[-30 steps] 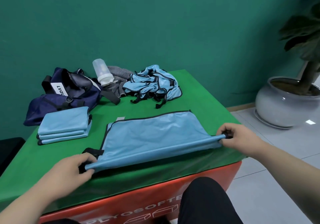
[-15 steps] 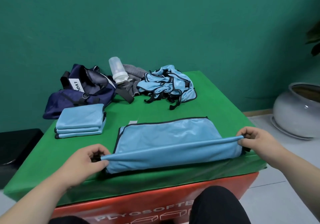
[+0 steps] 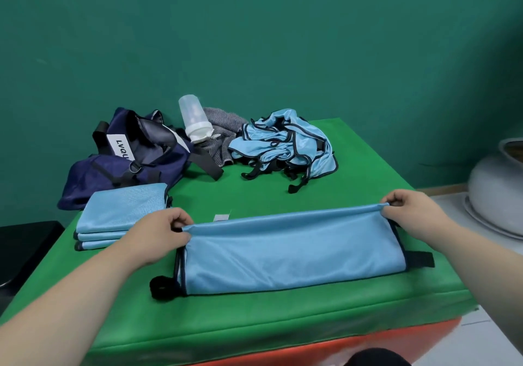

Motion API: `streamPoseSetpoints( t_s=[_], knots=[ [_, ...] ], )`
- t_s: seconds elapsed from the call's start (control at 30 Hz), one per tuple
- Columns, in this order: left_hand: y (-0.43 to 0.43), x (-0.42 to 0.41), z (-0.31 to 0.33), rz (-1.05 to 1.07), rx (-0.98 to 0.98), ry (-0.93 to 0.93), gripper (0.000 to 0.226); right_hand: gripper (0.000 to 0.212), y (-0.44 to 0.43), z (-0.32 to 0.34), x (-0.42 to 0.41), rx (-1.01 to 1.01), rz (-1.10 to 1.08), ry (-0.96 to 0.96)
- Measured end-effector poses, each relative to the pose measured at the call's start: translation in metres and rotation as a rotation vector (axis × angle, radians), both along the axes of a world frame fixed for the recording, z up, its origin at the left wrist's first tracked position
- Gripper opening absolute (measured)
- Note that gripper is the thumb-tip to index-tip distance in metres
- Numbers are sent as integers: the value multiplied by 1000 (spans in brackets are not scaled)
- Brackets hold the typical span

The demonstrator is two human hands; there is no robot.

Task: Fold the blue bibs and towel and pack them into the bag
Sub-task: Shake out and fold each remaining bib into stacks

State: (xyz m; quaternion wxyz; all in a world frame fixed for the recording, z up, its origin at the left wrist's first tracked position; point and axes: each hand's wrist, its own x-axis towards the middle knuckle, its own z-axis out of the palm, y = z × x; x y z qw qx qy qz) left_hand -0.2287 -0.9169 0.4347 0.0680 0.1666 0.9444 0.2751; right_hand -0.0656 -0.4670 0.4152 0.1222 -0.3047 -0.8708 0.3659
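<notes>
Your left hand [image 3: 158, 235] and right hand [image 3: 410, 213] pinch the bib [image 3: 291, 255] mid-fold. Beside the bag [image 3: 124, 164], a folded stack [image 3: 124, 210] waits unpacked. The crumpled pile [image 3: 283, 147] is unfolded.

The white label [image 3: 120, 147] on the navy bag [image 3: 113, 180] reads "LVQU", partly hidden.

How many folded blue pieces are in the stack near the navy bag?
3, lying one on another in front of the navy bag: top piece, middle piece, bottom piece. The left hand covers their right ends, so another may be hidden.
</notes>
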Motion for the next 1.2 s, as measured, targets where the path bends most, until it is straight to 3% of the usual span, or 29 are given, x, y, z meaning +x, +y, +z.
streamPoseSetpoints(
  t_s=[0.1,0.17,0.23,0.33,0.47,0.63,0.9,1.2],
  knots=[
    [13,-27,-6,36,-27,19,25,14,2,-5,-31,74,-29,-63],
    [17,-36,-15,37,-82,98,49,39,-3,-8,-46,161,-31,-122],
    [20,-30,-24,0,-99,258,59,58,-16,-11,-52,309,-21,-129],
    [26,0,-35,-188,-86,304,67,63,-60,-15,-47,475,237,-50],
    [44,23,-52,-427,-263,255,80,75,-120,-32,-48,569,521,-146],
    [40,4,-72,-424,-493,217,101,72,-131,-59,-54,569,469,-289],
    [26,8,-74,-469,-495,82,121,82,-72,-66,-35,629,378,-400],
    [35,45,-80,-436,-472,65,114,82,-31,-63,-30,630,452,-381]
  ],
)
